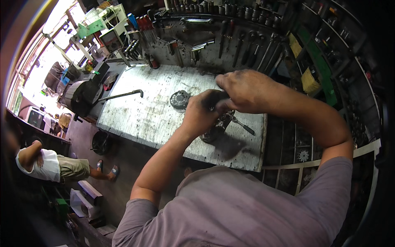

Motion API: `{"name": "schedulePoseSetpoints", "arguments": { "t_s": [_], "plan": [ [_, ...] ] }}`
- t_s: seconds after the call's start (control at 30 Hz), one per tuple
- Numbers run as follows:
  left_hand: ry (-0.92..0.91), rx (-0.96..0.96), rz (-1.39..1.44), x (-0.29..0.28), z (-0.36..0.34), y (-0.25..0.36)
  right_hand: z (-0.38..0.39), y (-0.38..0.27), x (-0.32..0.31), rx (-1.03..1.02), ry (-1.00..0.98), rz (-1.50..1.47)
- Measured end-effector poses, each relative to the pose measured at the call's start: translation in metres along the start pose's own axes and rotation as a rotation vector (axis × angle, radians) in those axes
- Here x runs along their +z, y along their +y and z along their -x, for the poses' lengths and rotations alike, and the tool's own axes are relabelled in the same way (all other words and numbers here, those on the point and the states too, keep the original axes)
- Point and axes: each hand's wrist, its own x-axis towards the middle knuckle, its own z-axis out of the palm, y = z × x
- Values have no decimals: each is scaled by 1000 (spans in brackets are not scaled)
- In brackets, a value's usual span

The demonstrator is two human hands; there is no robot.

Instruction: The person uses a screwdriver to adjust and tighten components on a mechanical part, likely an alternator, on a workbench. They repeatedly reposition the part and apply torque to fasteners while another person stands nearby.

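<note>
My left hand (203, 109) is closed, its fingers blackened with grime, above a dark metal machine part (214, 133) on the bench. Right beside it, slightly higher, my right hand (247, 90) is curled into a fist-like grip. The two hands meet, and whatever lies between them is hidden by the fingers. A round, slotted grey metal housing (180, 99) lies just left of my left hand. To the right of the machine part rests a tool with a dark handle and a thin metal shaft (246, 127), partly covered by my hands.
The worn, pale workbench (144, 119) carries a long bent bar (121, 95) at its left. Wrenches (242, 49) and sockets (224, 9) line the back wall. A dark cylindrical machine (80, 95) stands left. Farther left a person in a white top (43, 164) sits.
</note>
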Motion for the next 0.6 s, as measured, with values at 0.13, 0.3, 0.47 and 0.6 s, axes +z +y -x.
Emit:
{"name": "schedulePoseSetpoints", "arguments": {
  "t_s": [0.13,0.3,0.47,0.6],
  "plan": [
    [-26,-34,217,-1,2,-8,0,2,-7,-73,-27,-101],
    [29,72,-26,7,-2,-11,-3,-10,2,148,-2,-6],
    [-94,-68,188,-3,-1,-14,11,2,3,-33,52,-150],
    [-53,-25,483,18,5,-10,9,-5,4,108,90,-54]
  ]
}}
